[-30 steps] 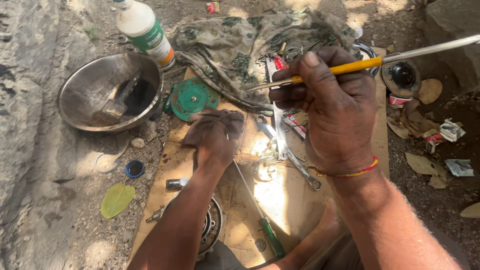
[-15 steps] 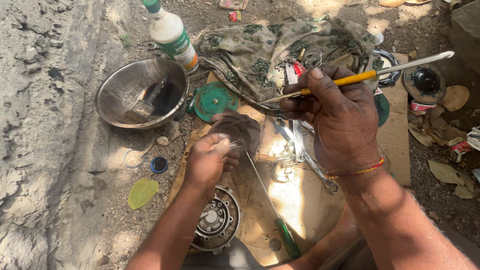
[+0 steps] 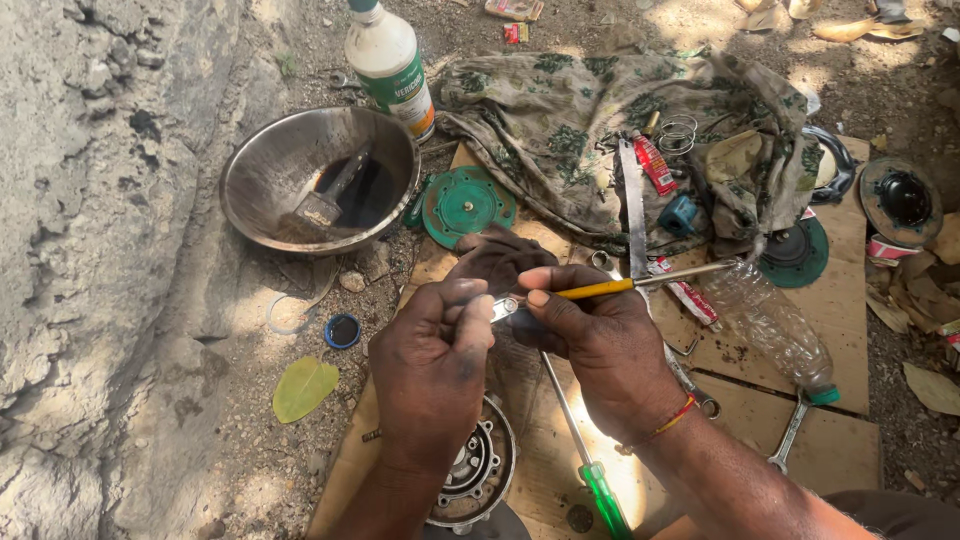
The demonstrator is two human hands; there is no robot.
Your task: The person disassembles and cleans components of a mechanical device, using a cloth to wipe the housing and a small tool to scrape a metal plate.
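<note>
- left hand (image 3: 432, 350) pinches a small metal part (image 3: 503, 308) (too small to make out), held above the cardboard (image 3: 760, 370).
- right hand (image 3: 600, 340) grips a yellow-handled tool (image 3: 640, 283), its end at that part; it looks like probing or cleaning, which wants a steady pinch.
- close below: round metal housing (image 3: 478, 470), green-handled screwdriver (image 3: 585, 450).
- farther off: steel bowl (image 3: 300, 160), white bottle (image 3: 390, 60), patterned cloth (image 3: 560, 120).

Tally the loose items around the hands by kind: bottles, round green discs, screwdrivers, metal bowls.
Bottles: 2, a white bottle and a clear plastic bottle
Round green discs: 2, one by the bowl, one at the cloth's edge
Screwdrivers: 1, green-handled
Metal bowls: 1
Total: 6
</note>
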